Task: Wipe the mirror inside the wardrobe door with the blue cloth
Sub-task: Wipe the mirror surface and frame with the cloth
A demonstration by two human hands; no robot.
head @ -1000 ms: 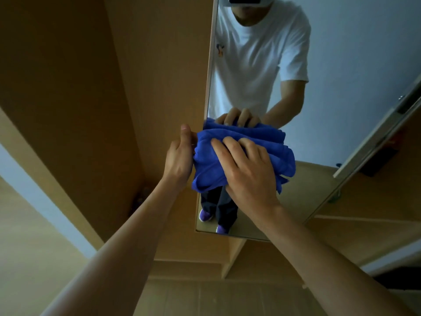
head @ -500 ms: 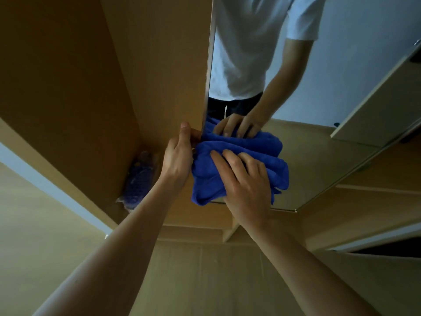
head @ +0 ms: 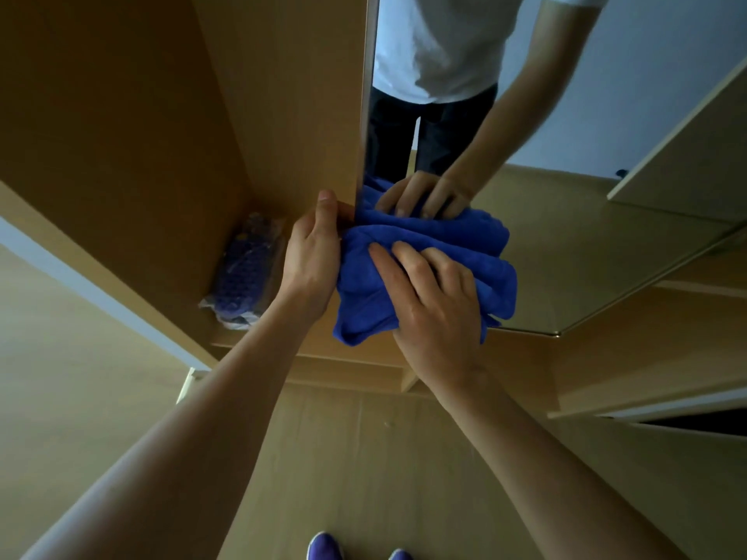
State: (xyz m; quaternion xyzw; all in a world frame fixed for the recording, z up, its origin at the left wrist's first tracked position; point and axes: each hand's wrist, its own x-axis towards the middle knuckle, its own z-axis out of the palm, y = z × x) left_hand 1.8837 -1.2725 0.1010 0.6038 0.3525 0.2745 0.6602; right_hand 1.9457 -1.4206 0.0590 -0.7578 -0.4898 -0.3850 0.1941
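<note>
Your right hand [head: 432, 305], fingers flat and thumb hidden, pressed the blue cloth [head: 452, 252] at the lower left corner of the mirror [head: 566, 236]. Your left hand [head: 313, 252] touched the door [head: 291, 95] left of the mirror. Its fingers were hidden, so I could not tell its grip.

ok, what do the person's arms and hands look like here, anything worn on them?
Both forearms are bare from the frame's bottom edge to the wrist: no sleeves, watch or bands. The left hand and right hand have no gloves, and no rings show. The mirror reflects a white short-sleeved T-shirt whose sleeve ends above the elbow.
</note>
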